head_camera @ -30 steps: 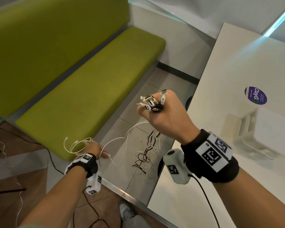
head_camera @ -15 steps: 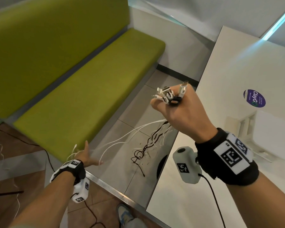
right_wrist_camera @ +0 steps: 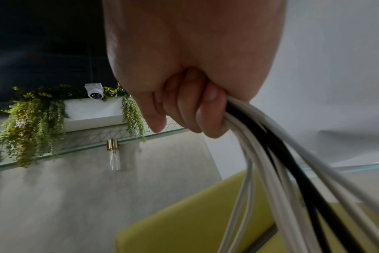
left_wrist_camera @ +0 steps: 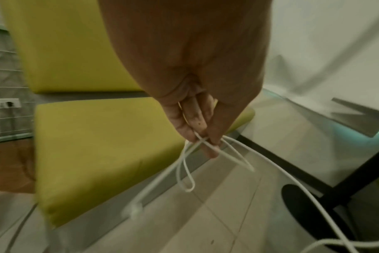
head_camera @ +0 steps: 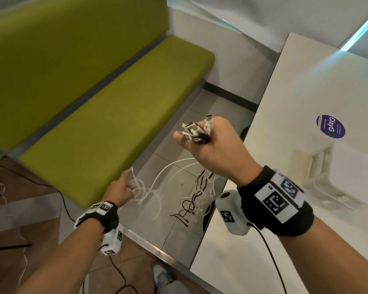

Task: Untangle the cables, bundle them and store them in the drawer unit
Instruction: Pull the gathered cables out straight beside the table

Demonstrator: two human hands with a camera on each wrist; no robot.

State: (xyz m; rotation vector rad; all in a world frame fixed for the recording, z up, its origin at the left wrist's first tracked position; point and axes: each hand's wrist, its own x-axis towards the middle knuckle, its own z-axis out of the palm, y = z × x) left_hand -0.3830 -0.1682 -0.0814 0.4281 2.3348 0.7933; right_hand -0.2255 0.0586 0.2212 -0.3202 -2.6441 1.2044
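Note:
My right hand (head_camera: 208, 145) is raised beside the table edge, its fist closed round a bundle of cables. Their plugs (head_camera: 194, 131) stick out above the fingers. In the right wrist view the right hand (right_wrist_camera: 184, 119) grips white and black cables (right_wrist_camera: 277, 162) that run down and away. The black and white strands (head_camera: 201, 187) hang to the floor. Lower left, my left hand (head_camera: 125, 187) reaches into loose white cable loops (head_camera: 146, 193). Its fingertips (left_wrist_camera: 206, 142) pinch those white loops (left_wrist_camera: 184, 171). The white drawer unit (head_camera: 331, 172) stands blurred on the table at right.
A green padded bench (head_camera: 115, 124) runs along the left, with grey floor tiles (head_camera: 174, 209) between it and the white table (head_camera: 306, 92). A purple sticker (head_camera: 330, 129) is on the tabletop. The black table base (left_wrist_camera: 309, 214) stands below. My shoe (head_camera: 162, 274) is at the bottom.
My right hand has swung back to the left with the plugs still in its fist. My left hand has come up and right and taken the white loops between its fingertips.

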